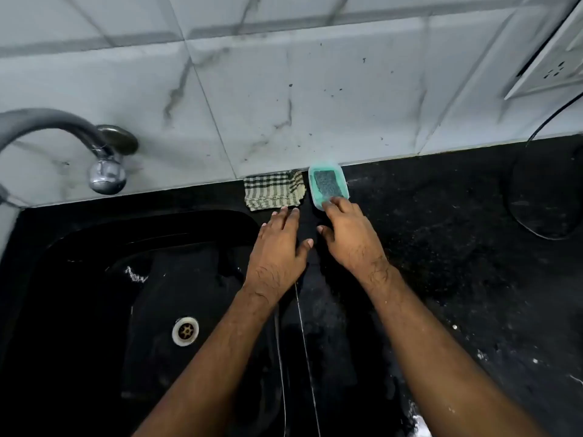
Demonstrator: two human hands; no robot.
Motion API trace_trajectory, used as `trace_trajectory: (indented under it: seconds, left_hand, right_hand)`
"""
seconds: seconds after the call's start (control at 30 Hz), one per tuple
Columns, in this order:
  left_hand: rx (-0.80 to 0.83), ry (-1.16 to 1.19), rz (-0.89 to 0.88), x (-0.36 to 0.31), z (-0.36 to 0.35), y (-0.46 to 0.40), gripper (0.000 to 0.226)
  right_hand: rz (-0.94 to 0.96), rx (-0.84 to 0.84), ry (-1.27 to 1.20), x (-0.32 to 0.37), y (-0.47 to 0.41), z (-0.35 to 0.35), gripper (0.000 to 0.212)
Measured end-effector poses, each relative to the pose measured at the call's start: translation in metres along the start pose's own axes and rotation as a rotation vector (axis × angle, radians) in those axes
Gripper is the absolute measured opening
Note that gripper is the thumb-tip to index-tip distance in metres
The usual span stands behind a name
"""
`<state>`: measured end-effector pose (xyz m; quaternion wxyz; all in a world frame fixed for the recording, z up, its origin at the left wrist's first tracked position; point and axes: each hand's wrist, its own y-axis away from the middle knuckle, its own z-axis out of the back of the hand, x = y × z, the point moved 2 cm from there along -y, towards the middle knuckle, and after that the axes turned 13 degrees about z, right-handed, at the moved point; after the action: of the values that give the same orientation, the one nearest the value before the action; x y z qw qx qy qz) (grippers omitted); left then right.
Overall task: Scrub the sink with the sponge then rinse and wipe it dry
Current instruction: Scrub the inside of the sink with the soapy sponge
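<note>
Both hands reaching toward the back of the black surface, centre of the frame. Right hand (348, 230) with fingers extended, tips touching the near edge of the teal tray (328, 187) holding the sponge (328, 183) — not yet gripping it. Left hand (280, 244) flat and spread, empty, just short of the checked cloth (273, 194). Sink (94, 247) at lower left, seemingly unscrubbed. Likely risk: dragging the light tray along instead of lifting the sponge free — or tipping it off the wet surface into the basin.
</note>
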<state>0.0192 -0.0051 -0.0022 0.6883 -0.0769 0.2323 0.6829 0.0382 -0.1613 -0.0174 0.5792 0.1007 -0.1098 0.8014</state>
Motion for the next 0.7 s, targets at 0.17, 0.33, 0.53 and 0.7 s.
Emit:
trace_trajectory:
  seconds: [0.17, 0.33, 0.53, 0.7]
  left_hand:
    - [0.012, 0.021, 0.021, -0.001, -0.013, -0.023, 0.068]
    - [0.013, 0.041, 0.020, 0.003, -0.021, -0.025, 0.067]
    - [0.021, 0.074, 0.011, 0.002, -0.025, -0.017, 0.066]
    - [0.031, 0.113, 0.018, 0.003, -0.023, -0.005, 0.067]
  right_hand:
    - [0.017, -0.136, 0.070, -0.017, -0.020, -0.016, 0.033]
    - [0.009, -0.230, 0.140, -0.023, -0.030, -0.019, 0.024]
    - [0.033, -0.202, 0.168, -0.024, -0.019, -0.017, 0.021]
    - [0.088, -0.181, 0.115, -0.013, 0.011, -0.018, 0.029]
